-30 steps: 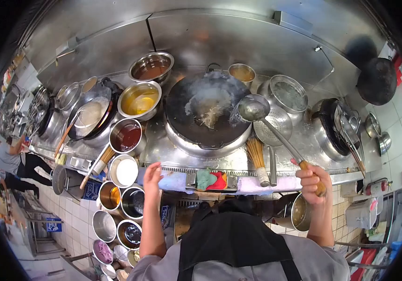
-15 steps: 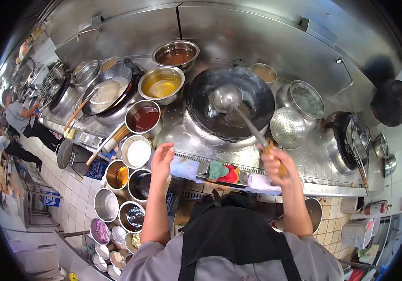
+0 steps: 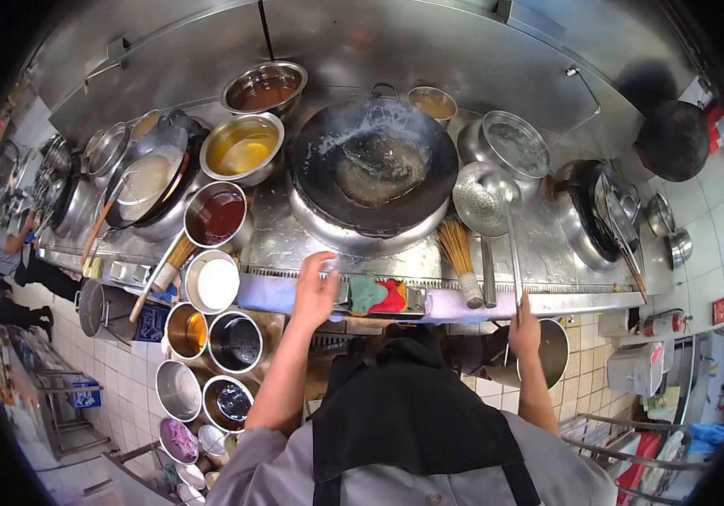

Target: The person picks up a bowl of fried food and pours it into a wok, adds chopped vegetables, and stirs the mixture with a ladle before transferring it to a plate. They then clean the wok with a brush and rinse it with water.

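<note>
Right hand (image 3: 525, 329): grasping ladle (image 3: 514, 244), handle pointing forward
Left hand (image 3: 316, 293): empty, released, nearer wok
Wok (image 3: 316, 181): forward-left of right hand

And here we are up at head height, one worn camera looking forward and steeply down over the person's own black apron (image 3: 417, 413), bottom centre and really close! Both hands, the left hand (image 3: 316, 291) and the right hand (image 3: 525, 329), come in just beyond it, the wok (image 3: 375, 164) a bit farther out, upper centre. Up top, the steel wall (image 3: 429, 51) faces us, bending with the very wide lens, tiled floor (image 3: 117, 379) drops away lower left, and dark curved edges close the corners
</note>
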`<state>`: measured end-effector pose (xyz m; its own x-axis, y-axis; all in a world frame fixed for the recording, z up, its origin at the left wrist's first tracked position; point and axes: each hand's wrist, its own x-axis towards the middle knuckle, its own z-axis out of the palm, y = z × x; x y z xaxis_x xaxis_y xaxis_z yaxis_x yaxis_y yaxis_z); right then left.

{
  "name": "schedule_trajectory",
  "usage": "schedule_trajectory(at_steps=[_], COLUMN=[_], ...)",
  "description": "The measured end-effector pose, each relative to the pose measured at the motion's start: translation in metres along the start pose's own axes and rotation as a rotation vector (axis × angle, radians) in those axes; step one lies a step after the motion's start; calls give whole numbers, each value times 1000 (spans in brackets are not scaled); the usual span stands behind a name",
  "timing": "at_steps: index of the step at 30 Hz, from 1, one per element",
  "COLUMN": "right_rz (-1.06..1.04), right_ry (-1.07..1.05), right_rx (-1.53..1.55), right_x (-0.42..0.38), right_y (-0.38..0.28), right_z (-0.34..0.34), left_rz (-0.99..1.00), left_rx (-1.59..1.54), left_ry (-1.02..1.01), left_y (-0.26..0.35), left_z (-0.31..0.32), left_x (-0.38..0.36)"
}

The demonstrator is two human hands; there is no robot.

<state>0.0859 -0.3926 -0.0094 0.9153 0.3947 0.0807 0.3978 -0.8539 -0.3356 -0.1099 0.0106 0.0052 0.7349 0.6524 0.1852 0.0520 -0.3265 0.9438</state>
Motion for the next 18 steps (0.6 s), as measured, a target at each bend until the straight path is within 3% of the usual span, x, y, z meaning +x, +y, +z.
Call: schedule_trajectory(at_steps=[2, 5, 6, 8, 9, 11, 13, 14, 16, 18], right_rz=[37, 88, 148, 70, 45, 24, -20, -21, -14, 12], right_ry=[-20, -66, -54, 123, 219, 199, -50, -52, -201, -294], right_rx=[-68, -43, -12, -17, -42, 107, -61, -59, -374, -311], right_x=[-29, -56, -57, -39, -23, 10, 33, 35, 50, 64], right_y=[24, 38, 25, 22, 2, -40, -67, -67, -71, -74], right_z=[18, 43, 41, 52, 48, 45, 57, 70, 97, 94], left_rz=[296, 462, 471, 148, 153, 285, 264, 252, 220, 193], left_rx=[275, 398, 389, 426, 425, 473, 471, 462, 448, 432], left_ry=[-39, -27, -32, -244, -255, -188, -185, -194, -200, -178], left_y=[25, 42, 39, 21, 12, -3, -3, 1, 2, 0], left_z=[20, 50, 58, 74, 79, 84, 89, 87, 82, 76], left_x=[25, 61, 66, 83, 86, 85, 85, 84, 86, 88])
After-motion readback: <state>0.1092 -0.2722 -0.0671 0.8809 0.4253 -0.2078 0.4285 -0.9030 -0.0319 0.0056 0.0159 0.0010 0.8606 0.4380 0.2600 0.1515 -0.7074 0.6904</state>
